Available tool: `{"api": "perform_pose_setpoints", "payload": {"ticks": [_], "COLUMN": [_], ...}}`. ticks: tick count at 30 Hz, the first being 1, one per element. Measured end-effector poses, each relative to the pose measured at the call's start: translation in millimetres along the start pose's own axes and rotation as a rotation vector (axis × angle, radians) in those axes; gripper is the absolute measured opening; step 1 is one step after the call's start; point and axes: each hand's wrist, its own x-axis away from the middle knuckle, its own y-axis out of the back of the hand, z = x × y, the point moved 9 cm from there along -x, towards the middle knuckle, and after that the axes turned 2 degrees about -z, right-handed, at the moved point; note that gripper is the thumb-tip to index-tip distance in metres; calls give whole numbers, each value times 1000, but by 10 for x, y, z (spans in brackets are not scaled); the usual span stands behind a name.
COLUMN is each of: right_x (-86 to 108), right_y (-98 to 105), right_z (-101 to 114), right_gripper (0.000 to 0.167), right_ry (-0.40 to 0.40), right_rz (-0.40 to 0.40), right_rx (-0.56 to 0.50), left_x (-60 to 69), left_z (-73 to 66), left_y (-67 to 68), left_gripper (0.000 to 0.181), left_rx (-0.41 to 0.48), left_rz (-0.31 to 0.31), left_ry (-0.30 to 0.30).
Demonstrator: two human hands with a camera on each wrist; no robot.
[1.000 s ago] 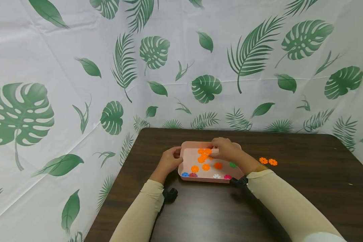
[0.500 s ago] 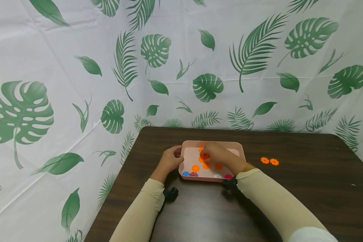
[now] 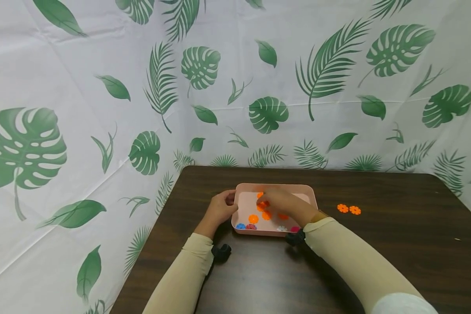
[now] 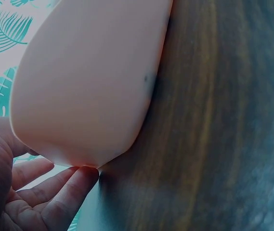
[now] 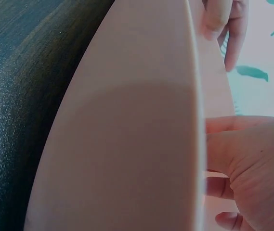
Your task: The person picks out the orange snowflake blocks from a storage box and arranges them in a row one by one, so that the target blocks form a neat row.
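A pink tray (image 3: 237, 220) stands on the table, its outer wall (image 4: 88, 82) large in the left wrist view. My left hand (image 3: 220, 208) grips its left end, thumb at the rim and fingers (image 4: 74, 192) against the outside. Inside the tray, my right hand (image 3: 284, 203) reaches down, fingertips at a cluster of orange flower-shaped pieces (image 3: 261, 207); whether it pinches one cannot be seen. The tray wall (image 5: 127, 144) hides the fingertips of the right hand (image 5: 252, 168) in the right wrist view. Another orange piece (image 3: 253, 219) lies nearer the front.
Blue (image 3: 240, 226), red (image 3: 251, 226), white (image 3: 281, 228) and magenta (image 3: 295, 229) pieces lie along the tray's front wall. Two orange pieces (image 3: 348, 209) lie side by side on the dark table (image 3: 396, 218), right of the tray. A leaf-patterned cloth (image 3: 227, 126) hangs behind.
From the tray's back middle, my right hand has moved left and its fingers have come down at the orange cluster. The left hand keeps its grip on the tray.
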Motion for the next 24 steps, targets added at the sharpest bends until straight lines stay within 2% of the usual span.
{"api": "perform_pose_setpoints", "payload": {"ticks": [3, 9, 16, 21, 24], "right_x": [-10, 11, 14, 12, 21], "right_y": [-26, -8, 23, 31, 19], "right_z": [13, 16, 42, 61, 44], "right_gripper": [27, 27, 31, 27, 24], "right_ry": [29, 23, 36, 56, 34], "right_rz": [-4, -18, -27, -32, -24], "right_rx": [32, -11, 11, 33, 12], "left_x": [1, -2, -11, -25, -30], "left_z": [23, 46, 33, 42, 53], "left_y": [-10, -15, -2, -16, -26], "left_gripper": [56, 56, 56, 56, 57], "left_rx": [3, 0, 5, 5, 5], "left_rz": [5, 5, 2, 10, 14], "left_ry": [2, 8, 1, 7, 9]}}
